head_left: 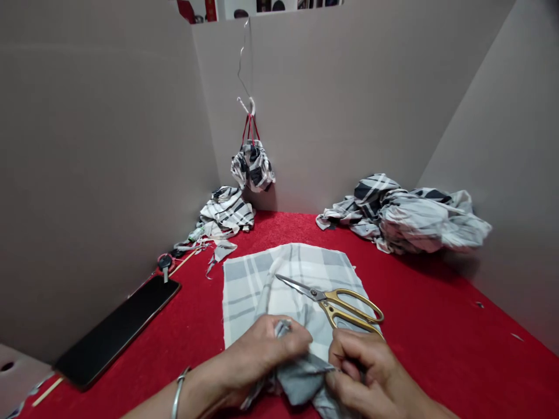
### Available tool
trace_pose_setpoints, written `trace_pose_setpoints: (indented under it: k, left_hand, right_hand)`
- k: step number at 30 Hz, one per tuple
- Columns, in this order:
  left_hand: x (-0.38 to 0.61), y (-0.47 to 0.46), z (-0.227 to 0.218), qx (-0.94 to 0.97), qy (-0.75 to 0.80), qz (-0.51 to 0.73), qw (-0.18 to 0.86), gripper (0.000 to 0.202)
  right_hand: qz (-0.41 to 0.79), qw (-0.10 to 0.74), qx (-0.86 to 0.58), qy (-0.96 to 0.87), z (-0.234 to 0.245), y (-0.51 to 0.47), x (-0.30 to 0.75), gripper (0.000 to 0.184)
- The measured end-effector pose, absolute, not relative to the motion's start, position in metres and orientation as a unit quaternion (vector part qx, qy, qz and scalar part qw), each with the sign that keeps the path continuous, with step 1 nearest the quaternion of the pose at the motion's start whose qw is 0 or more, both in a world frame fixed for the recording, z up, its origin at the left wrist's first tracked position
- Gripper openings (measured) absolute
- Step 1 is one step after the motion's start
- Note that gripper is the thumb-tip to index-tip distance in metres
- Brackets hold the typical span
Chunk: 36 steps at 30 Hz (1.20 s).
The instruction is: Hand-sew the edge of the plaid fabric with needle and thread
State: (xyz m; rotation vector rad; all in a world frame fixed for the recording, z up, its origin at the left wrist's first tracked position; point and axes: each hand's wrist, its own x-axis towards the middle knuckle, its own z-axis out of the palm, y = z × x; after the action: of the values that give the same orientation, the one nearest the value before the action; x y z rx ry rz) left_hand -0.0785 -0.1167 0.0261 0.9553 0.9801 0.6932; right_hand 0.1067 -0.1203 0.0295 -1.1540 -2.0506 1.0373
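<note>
My left hand (268,352), a bangle on its wrist, is closed around a bunched piece of grey cloth (301,378); a fold pokes up between thumb and fingers. A corner of this cloth stretches across to my right hand (371,372), whose thumb and fingers pinch its edge. Whether those fingertips also hold something small cannot be made out. Beyond both hands, a grey-and-white plaid cloth (247,285) lies spread out. Scissors with gold handles (349,305) rest on it, blades pointing left and slightly parted, the handles just past my right hand.
Crumpled plaid fabric (406,215) is heaped at the back right, with a smaller pile (227,209) at the back left. A drawstring pouch (253,166) hangs from a hook on the back wall. Along the left side lies a black phone (117,331). Red cloth (437,326) covers the table.
</note>
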Motion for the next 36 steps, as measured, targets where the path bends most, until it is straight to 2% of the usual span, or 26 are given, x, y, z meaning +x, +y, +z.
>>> trace_pose_setpoints:
  k: [3,7,11,13,22,28,32,36]
  left_hand:
    - [-0.079,-0.118,0.029,0.506,0.45,0.282,0.679,0.034]
    - [-0.08,-0.118,0.031,0.579,0.438,0.31,0.614,0.023]
    - [-0.081,-0.118,0.027,0.493,0.419,0.314,0.695,0.028]
    - [-0.081,-0.116,0.022,0.446,0.424,0.31,0.725,0.033]
    - [-0.082,-0.113,0.013,0.401,0.466,0.367,0.698,0.034]
    - [-0.089,-0.11,0.011,0.395,0.469,0.39,0.687,0.036]
    - [-0.091,-0.109,0.008,0.392,0.465,0.405,0.682,0.035]
    - [-0.09,-0.11,0.007,0.385,0.448,0.432,0.681,0.032]
  right_hand:
    - [0.459,0.265,-0.447,-0.72,0.03,-0.119,0.106,0.012]
    - [0.576,0.253,-0.451,-0.633,0.03,-0.118,0.103,0.016]
    - [0.626,0.267,-0.44,-0.586,0.026,-0.117,0.099,0.021]
    - [0.633,0.27,-0.439,-0.578,0.024,-0.116,0.1,0.023]
    - [0.569,0.226,-0.472,-0.634,0.031,-0.112,0.118,0.035]
    - [0.647,0.189,-0.441,-0.593,0.034,-0.105,0.12,0.035]
    - [0.641,0.174,-0.442,-0.602,0.035,-0.102,0.141,0.04]
    - [0.613,0.216,-0.483,-0.587,0.025,-0.124,0.165,0.046]
